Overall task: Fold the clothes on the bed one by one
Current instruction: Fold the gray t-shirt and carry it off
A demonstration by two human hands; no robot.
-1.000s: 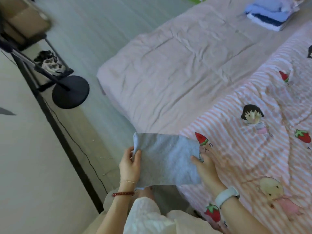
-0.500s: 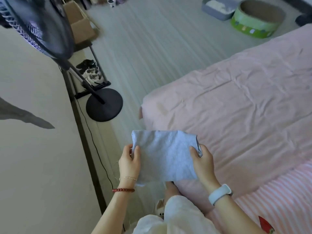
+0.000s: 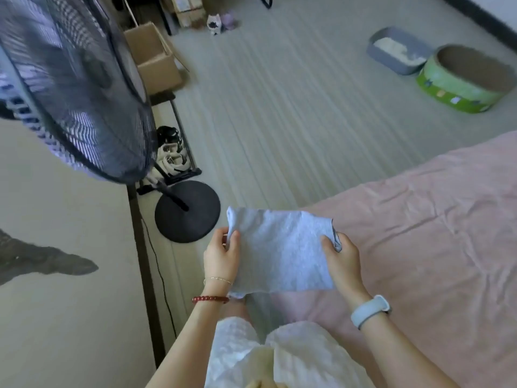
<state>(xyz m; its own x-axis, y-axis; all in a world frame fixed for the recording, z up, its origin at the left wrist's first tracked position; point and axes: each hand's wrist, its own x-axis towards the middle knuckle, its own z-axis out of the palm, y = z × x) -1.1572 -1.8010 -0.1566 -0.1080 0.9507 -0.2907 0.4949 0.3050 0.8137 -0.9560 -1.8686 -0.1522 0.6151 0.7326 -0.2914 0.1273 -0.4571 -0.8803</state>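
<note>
The grey garment (image 3: pixel 282 253) hangs folded in the air just off the near corner of the bed (image 3: pixel 436 247), over its edge and our lap; we pinch its left side with the left hand (image 3: pixel 221 257) and its right side with the right hand (image 3: pixel 342 260), each grip clamped on cloth. To fold well, we should keep the top edge taut and level, match the corners, then lay it on the bed; its long axis runs side to side, hand to hand, top edge tilted slightly down toward the bed.
</note>
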